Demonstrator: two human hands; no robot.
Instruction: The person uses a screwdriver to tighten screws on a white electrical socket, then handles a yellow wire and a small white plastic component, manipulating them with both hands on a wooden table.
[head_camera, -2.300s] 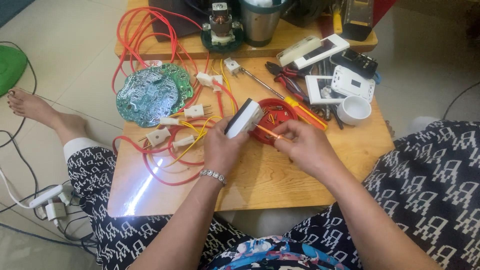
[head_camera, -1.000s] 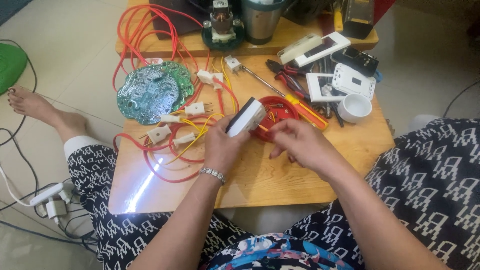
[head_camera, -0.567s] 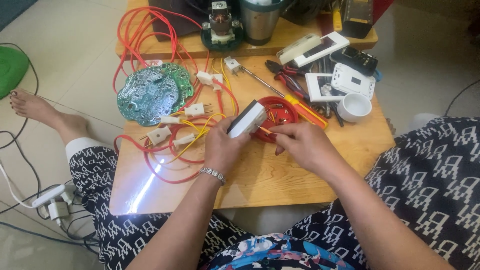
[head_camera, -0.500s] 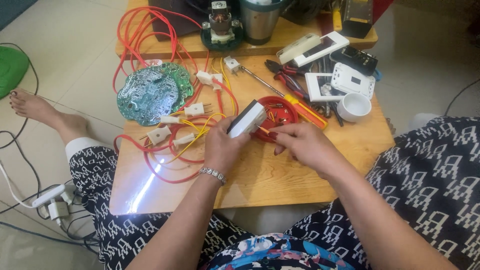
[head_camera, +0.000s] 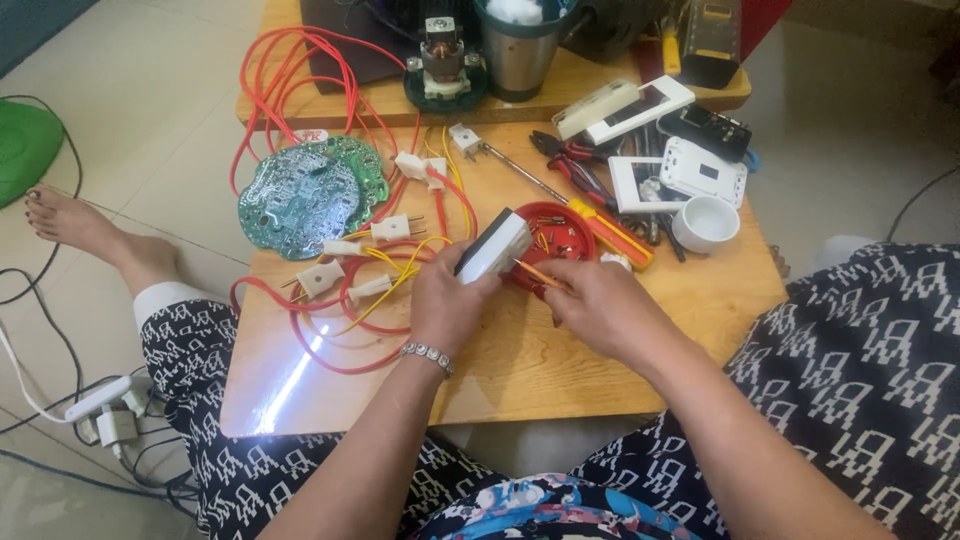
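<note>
My left hand (head_camera: 448, 305) grips a small white and black rectangular switch block (head_camera: 493, 248), tilted up over the wooden table (head_camera: 520, 370). My right hand (head_camera: 598, 305) pinches a thin orange-handled screwdriver (head_camera: 540, 274) whose tip rests against the block's side. Just behind both hands sits a red round lid (head_camera: 560, 232) with small screws in it.
Red and yellow wires with white plugs (head_camera: 350, 270) lie left of my hands, beside a round green circuit board (head_camera: 305, 192). A yellow screwdriver (head_camera: 612, 232), red pliers (head_camera: 572, 165), white switch plates (head_camera: 690, 175) and a white cup (head_camera: 706, 222) lie at the right. A metal cup (head_camera: 520, 55) stands at the back.
My right hand has shifted slightly left, bringing the thin screwdriver closer against the block. The left hand keeps the block nearly still.
</note>
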